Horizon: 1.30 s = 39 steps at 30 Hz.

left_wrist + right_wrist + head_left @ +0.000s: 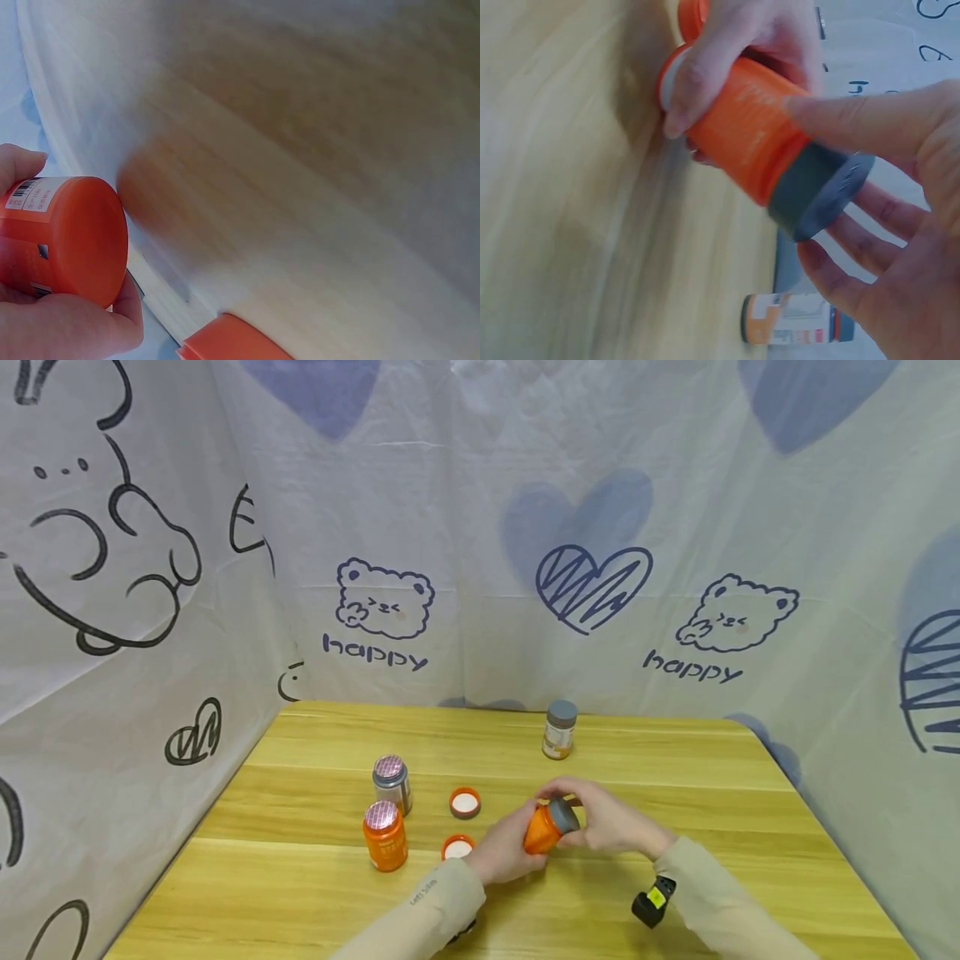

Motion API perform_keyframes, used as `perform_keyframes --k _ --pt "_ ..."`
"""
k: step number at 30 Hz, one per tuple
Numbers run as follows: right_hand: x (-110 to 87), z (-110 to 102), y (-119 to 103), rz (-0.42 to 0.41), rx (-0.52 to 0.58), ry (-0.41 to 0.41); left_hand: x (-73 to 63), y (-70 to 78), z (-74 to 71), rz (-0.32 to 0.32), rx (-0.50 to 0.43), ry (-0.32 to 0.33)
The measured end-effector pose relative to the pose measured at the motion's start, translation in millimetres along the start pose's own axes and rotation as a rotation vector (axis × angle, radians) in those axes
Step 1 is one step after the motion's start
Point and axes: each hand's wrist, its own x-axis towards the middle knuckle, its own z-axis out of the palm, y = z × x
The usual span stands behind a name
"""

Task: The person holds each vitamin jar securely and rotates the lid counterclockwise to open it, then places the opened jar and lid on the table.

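My left hand (504,853) grips the body of an orange bottle (537,835), which is tilted above the table. A dark grey cap (563,816) sits on its upper right end. My right hand (611,818) is at the capped end: its fingers curl round the cap's edge, and its thumb lies against the bottle near the cap in the right wrist view. The smooth round base (94,240) of the bottle faces the left wrist camera. Just left of the left hand, a loose cap (457,847) with a white lining lies partly behind the wrist.
Two uncapped bottles with patterned foil seals stand at left, one orange (386,843), one greyish (393,791). A second loose cap (465,804) lies lining up beyond the left hand. A capped bottle (558,740) stands near the back edge, before a printed curtain (480,568).
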Motion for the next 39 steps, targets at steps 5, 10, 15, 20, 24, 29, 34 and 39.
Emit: perform_keyframes --k 5,10,15,20,24,29,34,39 --pt "3.0 -5.2 -7.1 0.005 -0.022 0.028 1.2 -2.1 0.5 0.010 0.003 -0.001" --pt "6.1 -8.5 -15.4 0.016 -0.039 0.081 1.1 -3.3 1.0 0.018 0.008 0.006" --pt "10.0 -8.8 -22.4 0.077 -0.027 0.159 1.0 -3.8 0.8 0.011 0.012 0.004" --pt "13.1 -9.1 -26.6 0.133 -0.007 0.195 1.3 -4.3 1.4 0.006 0.016 0.006" --pt "14.5 -8.4 -27.5 0.207 -0.003 0.195 1.4 -4.1 1.5 0.004 0.015 0.004" --pt "14.9 -5.0 -26.0 0.306 0.001 0.172 1.2 -4.0 1.2 0.009 0.014 -0.001" --pt "13.4 0.1 -24.4 0.393 -0.016 0.117 0.9 -3.4 0.5 0.006 0.011 -0.009" --pt "11.3 4.1 -23.9 0.458 0.022 0.060 1.7 -3.0 0.3 0.006 0.007 -0.012"
